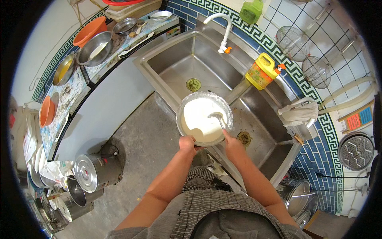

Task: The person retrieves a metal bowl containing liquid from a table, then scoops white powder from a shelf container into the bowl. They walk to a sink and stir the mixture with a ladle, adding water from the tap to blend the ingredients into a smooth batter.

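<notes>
A round metal bowl (179,119) is held up at the near edge of the steel double sink (167,92). White, batter-like liquid (200,119) fills much of it. My left hand (188,144) grips the bowl's near left rim, its fingers partly hidden beneath. My right hand (233,145) is closed on the handle of a metal spoon or ladle (220,117), whose head lies in the liquid at the right side of the bowl.
A white tap (228,30) and a yellow detergent jug (261,71) stand behind the sink. The counter (67,97) at left carries metal bowls (95,49) and orange basins (91,31). Lidded metal pots (97,171) stand on the floor at left; wire strainers (292,43) hang at right.
</notes>
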Motion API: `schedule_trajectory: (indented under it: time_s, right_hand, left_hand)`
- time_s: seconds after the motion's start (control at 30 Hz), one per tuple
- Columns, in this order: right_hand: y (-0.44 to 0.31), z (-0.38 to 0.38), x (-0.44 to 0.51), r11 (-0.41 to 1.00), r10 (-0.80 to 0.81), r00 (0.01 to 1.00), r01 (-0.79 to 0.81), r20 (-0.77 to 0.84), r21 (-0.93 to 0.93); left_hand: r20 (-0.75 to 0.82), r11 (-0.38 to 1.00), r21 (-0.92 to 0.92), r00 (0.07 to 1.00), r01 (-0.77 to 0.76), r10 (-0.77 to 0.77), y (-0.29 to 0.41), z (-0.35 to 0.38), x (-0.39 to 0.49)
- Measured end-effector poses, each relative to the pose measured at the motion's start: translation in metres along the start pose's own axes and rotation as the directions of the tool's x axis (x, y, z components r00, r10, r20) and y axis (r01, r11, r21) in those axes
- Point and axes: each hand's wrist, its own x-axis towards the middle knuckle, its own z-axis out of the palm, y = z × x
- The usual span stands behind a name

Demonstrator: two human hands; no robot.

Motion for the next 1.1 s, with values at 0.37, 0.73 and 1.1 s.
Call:
schedule_trajectory:
  time_s: [0.37,0.73,1.1]
  right_hand:
    - [-0.020,-0.019,-0.052,0.997,0.046,0.998,-0.049,0.049,0.062]
    - [-0.032,-0.022,0.020,0.994,-0.024,0.999,0.027,0.030,-0.108]
    - [-0.045,0.014,0.031,0.980,-0.008,0.995,0.028,0.098,-0.197]
  left_hand:
    - [-0.005,0.999,-0.035,1.000,-0.003,0.003,-0.001,0.000,0.003]
    - [0.109,0.996,0.085,0.994,-0.008,-0.001,0.000,-0.007,0.006]
    - [0.011,1.000,-0.010,1.000,0.011,-0.011,-0.004,0.001,0.003]
